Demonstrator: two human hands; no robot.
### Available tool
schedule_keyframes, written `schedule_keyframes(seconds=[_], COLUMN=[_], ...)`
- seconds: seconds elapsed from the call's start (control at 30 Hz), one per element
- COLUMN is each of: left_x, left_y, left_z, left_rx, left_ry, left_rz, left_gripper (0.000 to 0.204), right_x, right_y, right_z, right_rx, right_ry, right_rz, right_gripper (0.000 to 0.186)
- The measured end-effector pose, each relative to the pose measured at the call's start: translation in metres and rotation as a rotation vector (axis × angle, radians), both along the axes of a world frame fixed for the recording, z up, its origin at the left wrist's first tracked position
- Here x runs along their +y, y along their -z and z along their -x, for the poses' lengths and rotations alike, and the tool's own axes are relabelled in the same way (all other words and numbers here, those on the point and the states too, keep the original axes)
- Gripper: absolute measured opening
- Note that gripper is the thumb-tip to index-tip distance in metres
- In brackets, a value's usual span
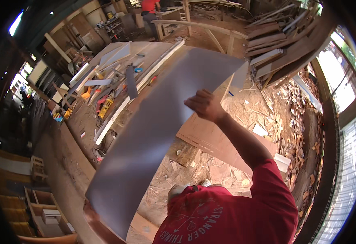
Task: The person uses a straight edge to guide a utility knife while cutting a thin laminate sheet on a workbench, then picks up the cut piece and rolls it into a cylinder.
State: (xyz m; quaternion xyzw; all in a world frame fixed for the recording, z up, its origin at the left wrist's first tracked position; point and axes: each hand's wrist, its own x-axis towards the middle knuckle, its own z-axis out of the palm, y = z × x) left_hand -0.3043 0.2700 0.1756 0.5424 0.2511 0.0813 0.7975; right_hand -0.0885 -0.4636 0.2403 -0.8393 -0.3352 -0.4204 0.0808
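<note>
A large, thin, smooth grey sheet stretches from close in front of me to the far side of the work table, bowing along its length. My right hand is closed on its right edge, about midway along. Low on the left, my left hand holds the near left corner, its fingers partly hidden by the sheet. Beyond the sheet's left edge, a long pale wooden strip lies on the table. A small dark grey offcut rests against that strip.
A yellow power tool, hand tools and scraps crowd the table's left side. A brown board lies below my right arm, over a floor littered with shavings. Stacked planks stand far right. A person in a red shirt is at the back.
</note>
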Motion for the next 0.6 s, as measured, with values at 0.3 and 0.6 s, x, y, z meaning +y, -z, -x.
schedule_keyframes(seconds=[0.3, 0.6], left_x=[0.135, -0.035], left_y=[0.209, 0.32], left_z=[0.162, 0.158], left_rx=[0.651, 0.413], left_ry=[0.067, 0.079], left_rz=[-0.116, 0.318], left_gripper=[0.033, 0.038], right_x=[0.163, 0.324], right_y=[-0.041, -0.058], right_z=[0.054, 0.076], right_rx=[0.095, 0.086], right_ry=[-0.334, -0.41], right_rz=[0.014, 0.069], right_gripper=[0.04, 0.039])
